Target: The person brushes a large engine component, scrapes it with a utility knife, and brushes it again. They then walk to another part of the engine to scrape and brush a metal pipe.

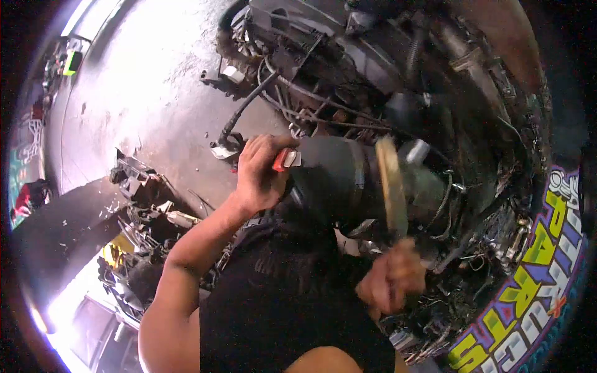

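Centre-left of the frame, my left hand (pixel 264 166) is wrapped round a small red-and-silver piece (pixel 287 160) by the left end of this dark cylinder (pixel 329 171) mid-frame, probably to keep it steady, though I can't tell if they touch; and right of centre, my blurred right hand (pixel 398 276) grips a pale, wooden-looking stick (pixel 390 180) by its lower end, likely for reach, the length slanting up before the cylinder

The bent left arm (pixel 186 258) extends forward, left hand (pixel 262 163) curled; the blurred right hand (pixel 397 276) seems clenched.
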The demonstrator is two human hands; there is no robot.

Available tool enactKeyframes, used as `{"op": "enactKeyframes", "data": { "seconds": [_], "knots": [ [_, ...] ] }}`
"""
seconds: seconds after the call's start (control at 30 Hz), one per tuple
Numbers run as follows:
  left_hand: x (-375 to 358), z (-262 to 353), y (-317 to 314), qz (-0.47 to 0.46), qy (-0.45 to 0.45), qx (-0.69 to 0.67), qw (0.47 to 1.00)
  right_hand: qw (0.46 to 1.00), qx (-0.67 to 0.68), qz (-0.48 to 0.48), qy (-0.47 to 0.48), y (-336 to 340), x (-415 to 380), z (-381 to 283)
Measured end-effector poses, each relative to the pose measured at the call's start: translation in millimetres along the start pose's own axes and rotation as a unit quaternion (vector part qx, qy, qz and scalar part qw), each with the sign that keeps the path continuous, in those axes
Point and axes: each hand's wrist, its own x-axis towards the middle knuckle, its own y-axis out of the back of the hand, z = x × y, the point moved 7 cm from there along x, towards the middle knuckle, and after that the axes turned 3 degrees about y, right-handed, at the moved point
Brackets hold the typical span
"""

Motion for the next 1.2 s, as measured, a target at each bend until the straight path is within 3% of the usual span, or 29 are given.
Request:
{"op": "enactKeyframes", "data": {
  "seconds": [0.1, 0.2, 0.27, 0.3, 0.4, 0.43, 0.53, 0.73, 0.77, 0.8, 0.87, 0.9, 0.97, 1.03, 1.07, 1.1, 1.17, 1.2],
  "knots": [
    [-4, -4, -2, -0.002, 0.024, -0.001, 1.0, 0.963, -0.259, -0.07, 0.006, 5, -4, 4],
    [1, -4, 0, 0.015, 0.021, -0.021, 0.999, 0.975, -0.198, -0.089, 0.046, 8, 28, -4],
    [1, 4, 3, 0.01, -0.027, 0.008, 1.0, 0.982, -0.143, -0.092, 0.086, 0, 38, -7],
    [1, 3, 2, 0.009, -0.025, -0.005, 1.0, 0.881, -0.432, -0.195, 0.024, -8, 25, 0],
    [0, 6, 2, 0.03, -0.032, 0.015, 0.999, 0.982, -0.18, 0.053, 0.035, -24, 50, 14],
    [1, 6, 3, 0.013, -0.029, 0.0, 0.999, 0.991, 0.02, 0.072, -0.109, -29, 52, 39],
    [2, 6, 4, 0.024, -0.049, -0.007, 0.998, 0.964, -0.244, 0.012, 0.102, -20, 54, 9],
    [3, 10, 4, 0.027, -0.064, 0.021, 0.997, 0.94, -0.265, 0.113, -0.184, 12, 29, 39],
    [0, 5, 1, 0.042, -0.063, 0.019, 0.997, 0.98, 0.044, 0.061, -0.182, -8, 46, 54],
    [2, 5, 0, 0.036, -0.069, 0.017, 0.997, 0.975, 0.159, 0.029, -0.152, -2, 45, 64],
    [0, 3, 1, 0.028, -0.062, 0.004, 0.998, 0.911, 0.391, -0.05, -0.122, 13, 39, 81],
    [1, 4, 3, 0.021, -0.06, -0.003, 0.998, 0.889, 0.421, 0.033, -0.178, 33, 33, 94],
    [-2, 2, 1, 0.037, -0.053, -0.002, 0.998, 0.857, 0.448, 0.113, -0.23, 58, 24, 109],
    [-2, 3, 1, 0.052, -0.058, -0.002, 0.997, 0.927, 0.227, 0.08, -0.287, 77, 19, 112],
    [-1, 3, 0, 0.051, -0.057, -0.007, 0.997, 0.928, 0.223, 0.08, -0.287, 85, 20, 107],
    [-2, 1, 0, 0.048, -0.053, -0.015, 0.997, 0.896, 0.209, 0.043, -0.39, 80, 20, 105],
    [0, 2, 1, 0.046, -0.055, -0.029, 0.997, 0.852, 0.188, 0.007, -0.489, 87, 20, 100],
    [-1, 1, -1, 0.045, -0.055, -0.033, 0.997, 0.842, 0.069, -0.14, -0.516, 93, 18, 101]
  ]
}}
